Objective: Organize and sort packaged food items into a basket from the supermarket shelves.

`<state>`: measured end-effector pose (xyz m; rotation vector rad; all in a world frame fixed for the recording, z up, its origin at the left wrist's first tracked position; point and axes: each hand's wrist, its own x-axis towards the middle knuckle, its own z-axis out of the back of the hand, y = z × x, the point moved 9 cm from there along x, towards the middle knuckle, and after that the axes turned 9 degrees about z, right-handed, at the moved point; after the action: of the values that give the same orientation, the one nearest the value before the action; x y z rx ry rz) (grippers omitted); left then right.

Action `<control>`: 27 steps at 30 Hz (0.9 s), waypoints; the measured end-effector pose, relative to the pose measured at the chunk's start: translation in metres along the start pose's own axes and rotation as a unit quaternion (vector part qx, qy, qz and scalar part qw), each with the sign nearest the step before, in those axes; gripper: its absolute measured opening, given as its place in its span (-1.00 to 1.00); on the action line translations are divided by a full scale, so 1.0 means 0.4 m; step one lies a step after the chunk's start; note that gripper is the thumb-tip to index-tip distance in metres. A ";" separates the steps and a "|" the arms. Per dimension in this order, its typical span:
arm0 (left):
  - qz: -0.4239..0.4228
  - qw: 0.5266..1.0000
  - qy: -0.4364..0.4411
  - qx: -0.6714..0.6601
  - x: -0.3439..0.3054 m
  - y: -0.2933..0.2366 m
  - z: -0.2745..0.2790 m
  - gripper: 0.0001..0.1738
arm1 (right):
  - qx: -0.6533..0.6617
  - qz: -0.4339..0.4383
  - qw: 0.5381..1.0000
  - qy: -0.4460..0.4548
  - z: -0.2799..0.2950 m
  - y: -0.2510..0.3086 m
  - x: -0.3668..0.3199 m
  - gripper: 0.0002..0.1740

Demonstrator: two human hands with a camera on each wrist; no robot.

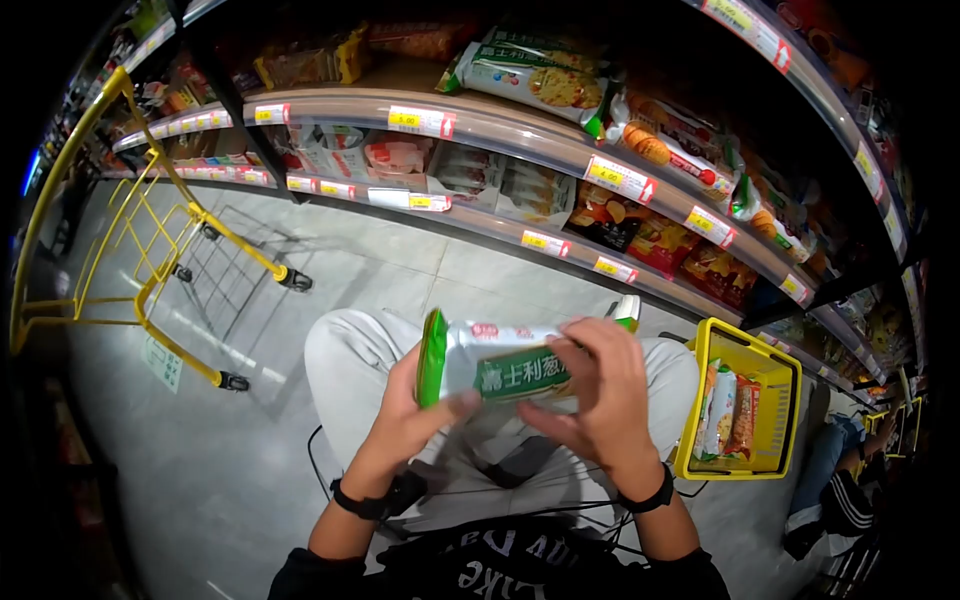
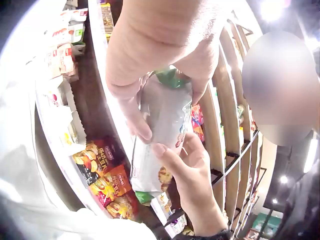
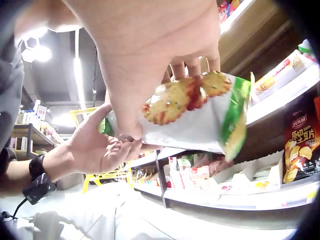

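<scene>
A white and green snack package (image 1: 520,365) with a dark green label lies across both hands above the person's lap. The left hand (image 1: 408,405) grips its left end, thumb on the front. At its right part, the right hand (image 1: 605,390) holds it with curved fingers along the upper edge and thumb below. In the left wrist view the left hand (image 2: 160,60) pinches the green end of the package (image 2: 160,130). Cookie pictures show on the package (image 3: 185,107) in the right wrist view, under the right hand (image 3: 145,55).
A yellow basket (image 1: 740,465) holding several packages stands right of the person's knee. On the left is a yellow wire cart (image 1: 135,300) on the tiled floor. Shelves (image 1: 500,125) of packaged snacks run across the front. Another person's leg (image 1: 830,460) is at the far right.
</scene>
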<state>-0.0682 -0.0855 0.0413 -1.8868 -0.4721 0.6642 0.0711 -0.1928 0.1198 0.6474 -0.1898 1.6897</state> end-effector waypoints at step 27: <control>0.038 0.943 0.148 -0.296 0.400 0.073 0.062 -0.29 | 0.642 -0.336 0.662 -0.189 -0.200 -0.486 -0.072 -0.36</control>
<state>0.0398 0.0157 -0.0303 -2.5356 -0.4345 0.2854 0.2329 -0.1349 -0.0047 1.8393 0.9735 0.6880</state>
